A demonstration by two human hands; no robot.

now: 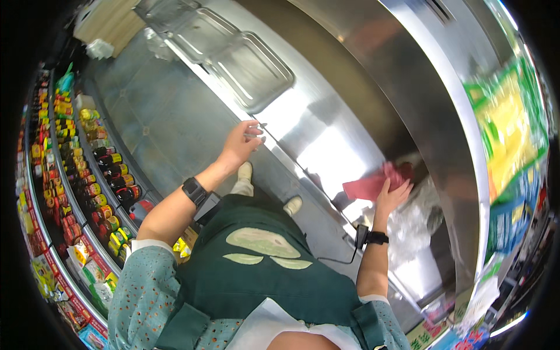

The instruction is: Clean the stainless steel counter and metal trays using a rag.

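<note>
My right hand (395, 195) is closed on a crumpled red cloth (373, 184) over the steel counter (326, 149). Part of the cloth bunches beyond my fingers, and a loose flap hangs to the left. Clear plastic bags (411, 233) lie right beside that hand. My left hand (242, 142) is in the air by the counter's front edge, its fingers bent and apart, with nothing visible in them. Beyond it, a shallow metal tray (251, 73) rests on the counter near the edge.
More metal trays (201, 35) line the far end of the counter. A raised steel panel (431, 76) runs along its back, with yellow and green packages (507, 134) behind. Shelves of bottles and jars (87, 181) stand to my left, across the tiled floor (146, 93).
</note>
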